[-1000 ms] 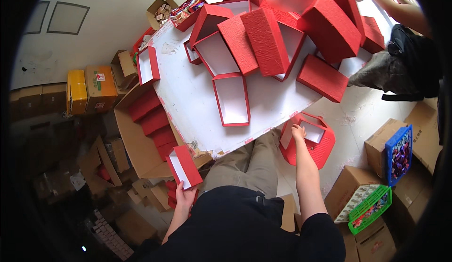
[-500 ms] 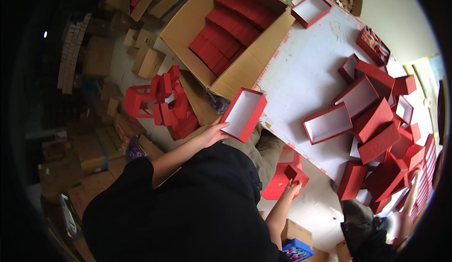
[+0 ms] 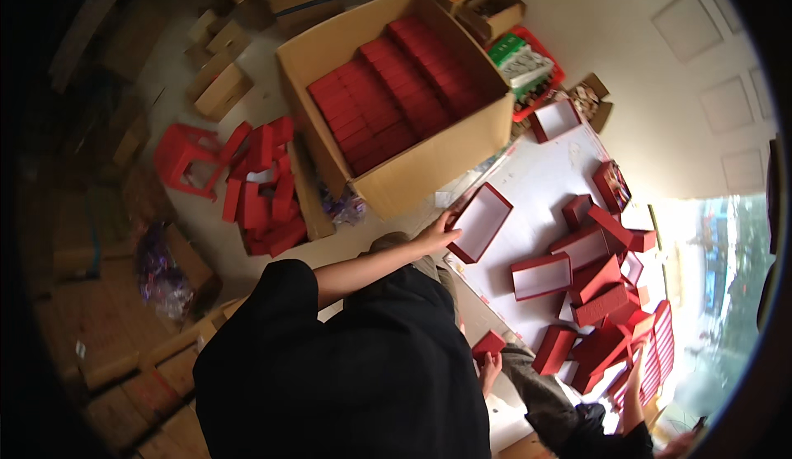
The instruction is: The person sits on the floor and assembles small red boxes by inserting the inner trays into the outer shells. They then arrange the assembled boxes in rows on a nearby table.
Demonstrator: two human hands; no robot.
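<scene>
My left hand (image 3: pixel 437 235) grips the near-left end of an open red box (image 3: pixel 483 221) with a white inside. The box is tilted at the table's left corner; whether it touches the table I cannot tell. Low beside my body, my right hand (image 3: pixel 491 371) is closed on a red box (image 3: pixel 488 346), seen only in part, beside another person's trouser leg. Another open red box (image 3: pixel 541 277) with white inside lies on the white table (image 3: pixel 528 187), next to a heap of red boxes and lids (image 3: pixel 601 306).
A large carton (image 3: pixel 429 162) packed with rows of red boxes stands beyond my left hand. Left of it, more red boxes fill a carton (image 3: pixel 266 187) beside a red stool (image 3: pixel 186 158). Another person's hand (image 3: pixel 635 368) is at the heap's right end. Cartons (image 3: pixel 124 352) line the left.
The view has turned. My left hand has carried the open box away from my body to the table's corner. My right hand still holds its red box low by my side.
</scene>
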